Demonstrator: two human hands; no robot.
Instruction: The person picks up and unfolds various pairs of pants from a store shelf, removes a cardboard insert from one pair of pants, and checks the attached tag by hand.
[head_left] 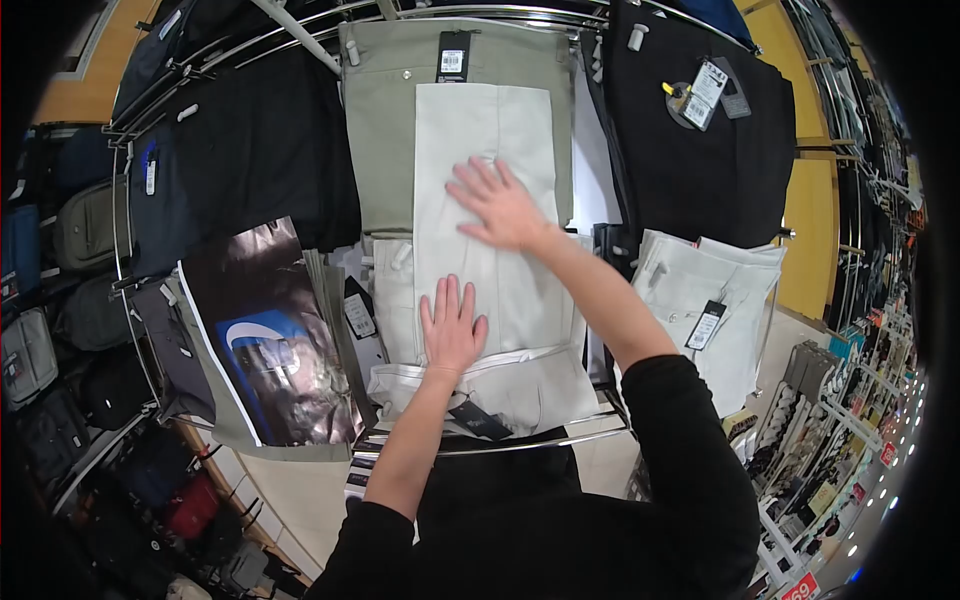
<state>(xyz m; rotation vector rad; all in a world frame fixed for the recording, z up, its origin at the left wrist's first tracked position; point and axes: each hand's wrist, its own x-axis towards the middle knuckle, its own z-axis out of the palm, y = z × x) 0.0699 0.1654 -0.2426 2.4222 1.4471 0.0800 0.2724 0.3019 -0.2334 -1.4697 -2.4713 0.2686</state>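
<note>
A pair of pale cream trousers (500, 140) lies folded lengthwise on a metal display rack, over a khaki-green pair (385, 130). My left hand (452, 325) rests flat on the lower part of the cream trousers, fingers spread. Higher up, my right hand (498, 203) presses flat on the same trousers, fingers apart. Neither hand grips anything. The waistband end of the cream trousers (520, 385) hangs near me with a dark tag (478, 420) below it.
Black trousers (265, 150) hang at left and a black pair with price tags (700, 130) at right. Another cream pair (700, 290) sits at right. A shiny dark bag with a blue logo (270, 345) lies at left. Backpacks (85, 230) line the far left; shelves of goods (840, 430) stand right.
</note>
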